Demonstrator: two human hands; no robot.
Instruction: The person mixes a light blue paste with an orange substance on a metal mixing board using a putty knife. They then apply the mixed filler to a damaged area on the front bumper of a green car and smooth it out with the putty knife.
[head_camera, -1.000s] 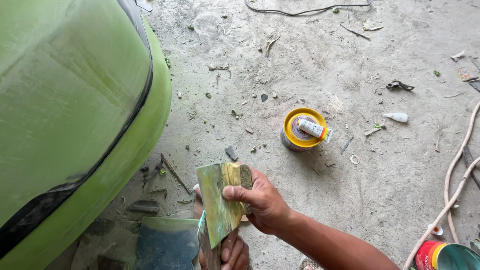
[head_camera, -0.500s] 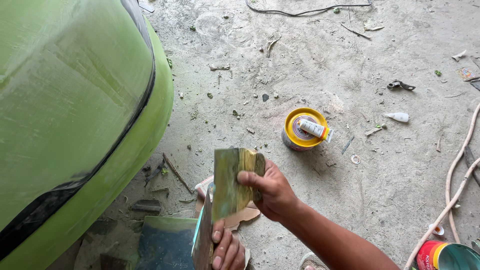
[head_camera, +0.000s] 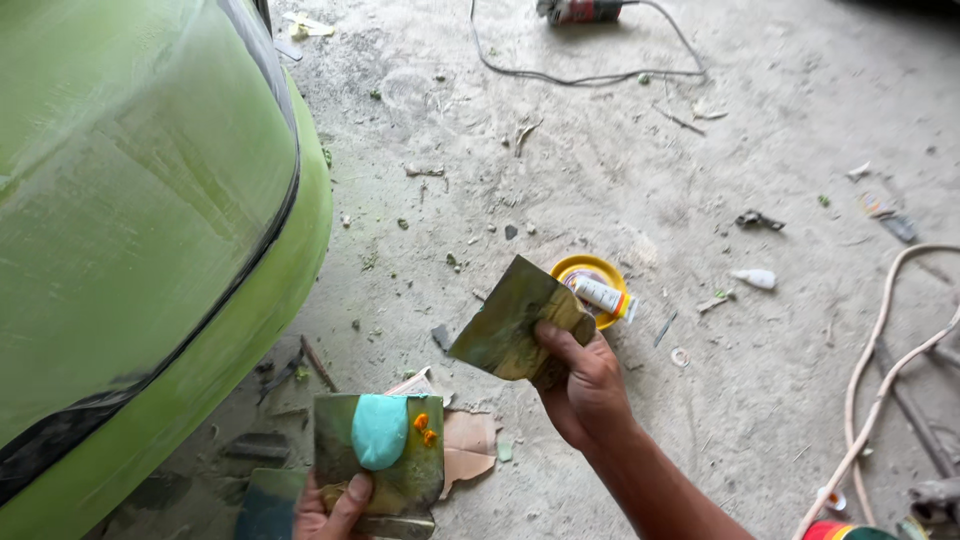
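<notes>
Nearest, the left hand (head_camera: 335, 500) pinches a flat square mixing board (head_camera: 380, 450) bearing a blob of turquoise filler paste (head_camera: 381, 430) and orange dots. The right hand (head_camera: 590, 385) grips a stained metal spreader blade (head_camera: 505, 325). Beyond lies a yellow lid (head_camera: 592, 275) on the concrete floor (head_camera: 620, 170), beside the green car body (head_camera: 130, 210).

The scene is lit evenly by soft daylight — shadows on the floor (head_camera: 620, 200) are faint. A dull sheen is seen on the green panel (head_camera: 130, 200). Focus is sharp throughout — no blur.
</notes>
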